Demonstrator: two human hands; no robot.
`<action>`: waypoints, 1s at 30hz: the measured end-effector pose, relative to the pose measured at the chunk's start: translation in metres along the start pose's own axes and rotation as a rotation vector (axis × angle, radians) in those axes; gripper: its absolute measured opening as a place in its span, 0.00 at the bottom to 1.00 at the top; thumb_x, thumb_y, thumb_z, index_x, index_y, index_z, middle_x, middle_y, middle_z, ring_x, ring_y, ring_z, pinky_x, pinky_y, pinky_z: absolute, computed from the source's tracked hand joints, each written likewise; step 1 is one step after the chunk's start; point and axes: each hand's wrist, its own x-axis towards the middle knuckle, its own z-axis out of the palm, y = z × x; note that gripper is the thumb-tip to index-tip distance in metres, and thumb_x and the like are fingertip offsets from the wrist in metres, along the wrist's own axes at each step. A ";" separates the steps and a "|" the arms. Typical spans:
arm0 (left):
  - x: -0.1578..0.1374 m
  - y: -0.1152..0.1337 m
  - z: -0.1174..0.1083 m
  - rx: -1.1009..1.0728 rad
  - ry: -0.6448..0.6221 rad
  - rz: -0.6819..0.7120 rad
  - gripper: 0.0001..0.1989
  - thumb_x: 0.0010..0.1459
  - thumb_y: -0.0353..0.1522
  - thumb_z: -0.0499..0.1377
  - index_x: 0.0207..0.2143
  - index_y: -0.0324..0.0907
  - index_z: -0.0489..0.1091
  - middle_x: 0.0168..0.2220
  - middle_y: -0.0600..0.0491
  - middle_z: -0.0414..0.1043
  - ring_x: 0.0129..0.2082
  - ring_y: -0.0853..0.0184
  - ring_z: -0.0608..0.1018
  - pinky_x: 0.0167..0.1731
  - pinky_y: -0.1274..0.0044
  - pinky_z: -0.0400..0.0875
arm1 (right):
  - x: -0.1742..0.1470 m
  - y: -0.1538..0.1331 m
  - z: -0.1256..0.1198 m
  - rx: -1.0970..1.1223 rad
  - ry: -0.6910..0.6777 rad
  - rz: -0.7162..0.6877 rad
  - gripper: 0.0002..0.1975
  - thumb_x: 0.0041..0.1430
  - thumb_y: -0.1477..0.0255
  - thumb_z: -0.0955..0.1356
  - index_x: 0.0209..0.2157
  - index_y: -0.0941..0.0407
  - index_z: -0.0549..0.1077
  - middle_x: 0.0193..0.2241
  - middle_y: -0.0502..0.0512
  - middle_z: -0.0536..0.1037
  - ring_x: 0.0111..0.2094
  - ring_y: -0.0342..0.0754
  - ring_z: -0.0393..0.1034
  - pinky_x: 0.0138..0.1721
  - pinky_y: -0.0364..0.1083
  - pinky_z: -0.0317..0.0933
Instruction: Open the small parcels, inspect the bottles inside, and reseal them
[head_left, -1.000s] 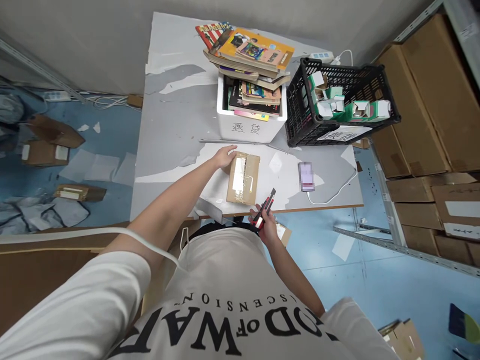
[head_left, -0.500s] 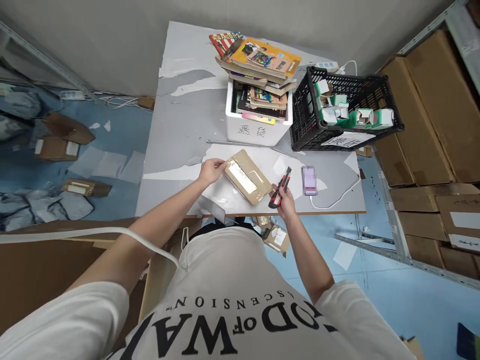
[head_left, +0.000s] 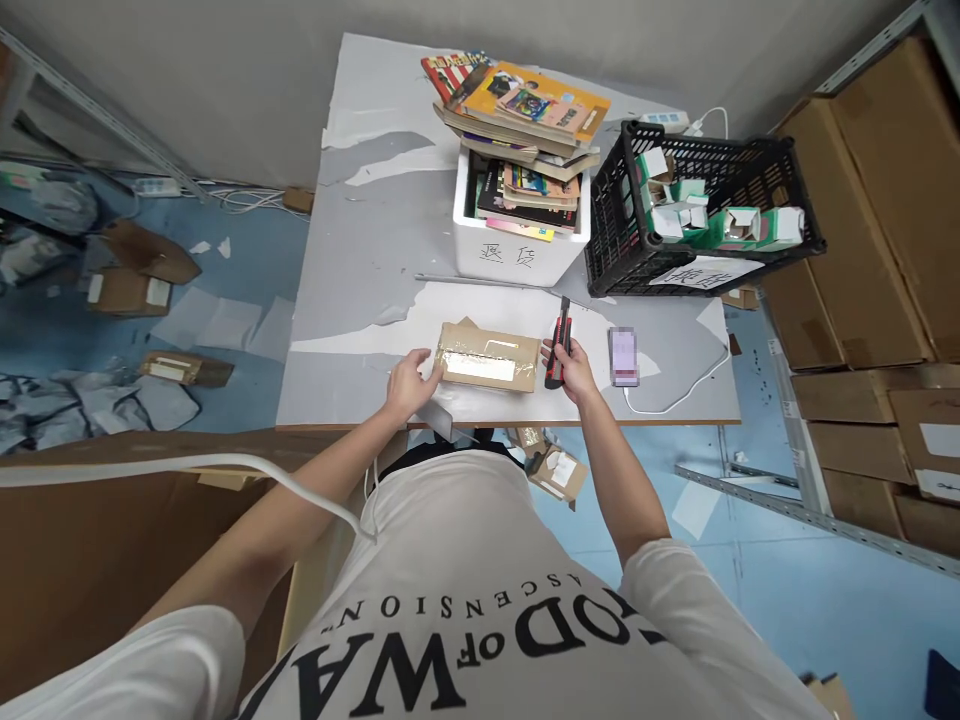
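Note:
A brown cardboard package (head_left: 487, 372) wrapped in clear tape, with a white label on its near side, sits at the table's front. My left hand (head_left: 409, 386) is at its left end, thumb against the edge and the other fingers apart from it. Beyond the right end, my right hand (head_left: 576, 372) grips a red and black utility knife (head_left: 559, 345), its tip pointing away from me. Fingertips of that hand come close to the package's right edge. Whether the knife's blade is out is hard to make out.
Behind the package stands a white bin (head_left: 517, 260) heaped with books (head_left: 532, 100). A black crate (head_left: 622, 265) holds several green-and-white boxes. A phone (head_left: 623, 357) on a white cable lies to the right. Cartons (head_left: 862, 200) line the right side.
The package has turned so its long side lies nearly level across the table. My left hand has shifted slightly down and left; the knife in my right hand now points straighter away.

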 end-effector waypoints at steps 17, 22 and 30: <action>0.044 0.054 0.033 0.773 -0.414 0.659 0.61 0.40 0.56 0.63 0.67 0.34 0.41 0.66 0.31 0.47 0.66 0.41 0.49 0.61 0.49 0.32 | -0.093 0.027 -0.030 -0.454 -0.145 0.116 0.35 0.62 0.60 0.60 0.68 0.47 0.44 0.40 0.55 0.76 0.18 0.38 0.64 0.20 0.42 0.66; 0.045 0.051 0.035 0.743 -0.382 0.673 0.60 0.39 0.56 0.64 0.66 0.34 0.45 0.63 0.32 0.52 0.64 0.41 0.53 0.61 0.49 0.32 | -0.098 0.018 -0.028 -0.590 -0.096 0.101 0.34 0.63 0.63 0.60 0.68 0.48 0.45 0.40 0.54 0.77 0.19 0.37 0.64 0.22 0.41 0.67; 0.044 0.052 0.036 0.701 -0.358 0.673 0.58 0.37 0.55 0.65 0.65 0.35 0.48 0.62 0.33 0.54 0.63 0.42 0.55 0.61 0.50 0.32 | -0.102 0.008 -0.022 -0.620 -0.113 0.143 0.33 0.63 0.67 0.59 0.68 0.49 0.46 0.37 0.52 0.76 0.19 0.37 0.64 0.22 0.41 0.68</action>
